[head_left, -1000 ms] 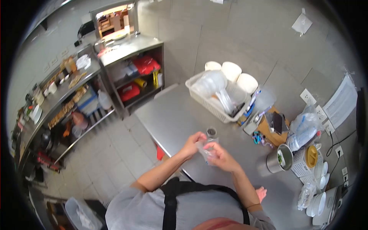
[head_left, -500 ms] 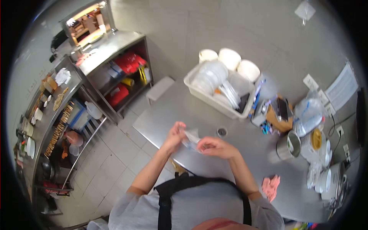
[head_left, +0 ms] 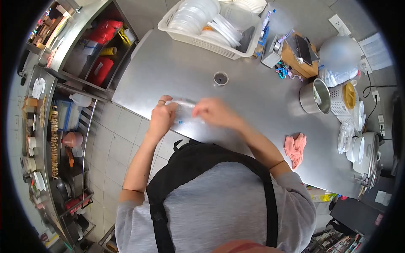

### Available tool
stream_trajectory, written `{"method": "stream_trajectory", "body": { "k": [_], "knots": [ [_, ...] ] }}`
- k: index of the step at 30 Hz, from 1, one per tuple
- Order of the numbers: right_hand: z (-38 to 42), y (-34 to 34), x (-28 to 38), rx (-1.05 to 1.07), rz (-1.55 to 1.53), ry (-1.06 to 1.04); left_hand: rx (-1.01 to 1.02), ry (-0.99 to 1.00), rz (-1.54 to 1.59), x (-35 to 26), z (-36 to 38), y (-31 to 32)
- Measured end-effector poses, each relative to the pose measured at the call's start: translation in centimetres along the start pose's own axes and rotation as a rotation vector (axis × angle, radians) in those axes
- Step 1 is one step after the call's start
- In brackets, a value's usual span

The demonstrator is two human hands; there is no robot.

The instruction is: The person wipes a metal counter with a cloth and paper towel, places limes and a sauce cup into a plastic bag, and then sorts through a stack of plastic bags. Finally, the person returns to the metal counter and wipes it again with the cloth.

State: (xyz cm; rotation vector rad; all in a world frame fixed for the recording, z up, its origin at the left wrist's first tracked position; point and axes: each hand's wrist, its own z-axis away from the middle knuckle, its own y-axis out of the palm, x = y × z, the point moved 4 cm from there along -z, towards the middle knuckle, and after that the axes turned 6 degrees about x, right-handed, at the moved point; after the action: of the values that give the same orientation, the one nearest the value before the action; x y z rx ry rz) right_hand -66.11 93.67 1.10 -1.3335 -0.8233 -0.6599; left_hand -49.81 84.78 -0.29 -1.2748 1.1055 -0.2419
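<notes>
A clear, thin plastic bag [head_left: 184,111] with a small blue mark is stretched between my two hands, above the front edge of the steel table. My left hand [head_left: 163,116] is closed on the bag's left side, fingers pinched together. At the right side of the bag, my right hand [head_left: 216,112] is blurred by motion; its fingers are curled at the plastic edge. Beyond the hands, a small clear cup [head_left: 220,78] with dark contents stands upright on the table.
A white basket [head_left: 202,41] of lids and containers stands at the back of the steel table [head_left: 143,76]. On the right are a cardboard box [head_left: 291,59], a metal pot [head_left: 310,99] and a pink cloth [head_left: 295,149]. Steel shelves [head_left: 74,50] line the left.
The view has tilted down and moved nearer the table, so its things sit higher. My hands still hold the bag, which now looks spread flatter between them.
</notes>
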Motion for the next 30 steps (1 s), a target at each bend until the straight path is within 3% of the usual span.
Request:
{"method": "stream_trajectory", "body": {
  "k": [1,3,5,8,10,11,14,16,18,22,26,30],
  "knots": [
    [0.0,-1.6,-1.4,-0.016,-0.250,0.075,-0.011,-0.015,0.097,-0.1,0.0,-0.3],
    [0.2,-5.5,-6.0,-0.365,-0.223,0.278,0.000,-0.092,0.212,-0.4,0.0,-0.8],
    [-0.2,-8.2,-10.3,-0.556,0.107,0.440,-0.041,-0.058,0.216,-1.1,-0.4,-0.2],
    [-1.5,-6.8,-12.1,-0.388,-0.030,0.488,-0.058,-0.019,0.190,-2.2,-1.2,1.0],
    [-1.6,-7.1,-11.6,-0.451,0.070,0.451,-0.082,0.036,0.090,-3.3,-1.8,1.6],
    [-1.6,-7.3,-10.4,-0.483,0.120,0.436,-0.028,-0.035,0.084,-3.8,-2.0,1.6],
    [0.1,-9.3,-3.3,-0.648,0.418,0.113,-0.002,-0.044,0.029,-4.7,-2.6,2.2],
    [0.7,-8.5,0.2,-0.509,0.694,-0.103,0.050,-0.005,0.118,-5.3,-3.4,3.2],
    [1.3,-6.9,1.1,-0.372,0.777,-0.115,0.158,0.068,0.225,-6.7,-4.5,4.0],
    [2.7,-4.5,-2.2,-0.440,0.822,-0.094,0.370,0.005,0.433,-8.0,-5.3,6.4],
    [4.7,-3.3,-3.3,-0.455,0.958,-0.097,0.420,-0.005,0.606,-8.4,-5.7,8.4],
    [6.0,-3.4,-4.2,-0.457,0.918,0.134,0.533,-0.097,0.808,-10.2,-6.2,7.8]
  ]
}}
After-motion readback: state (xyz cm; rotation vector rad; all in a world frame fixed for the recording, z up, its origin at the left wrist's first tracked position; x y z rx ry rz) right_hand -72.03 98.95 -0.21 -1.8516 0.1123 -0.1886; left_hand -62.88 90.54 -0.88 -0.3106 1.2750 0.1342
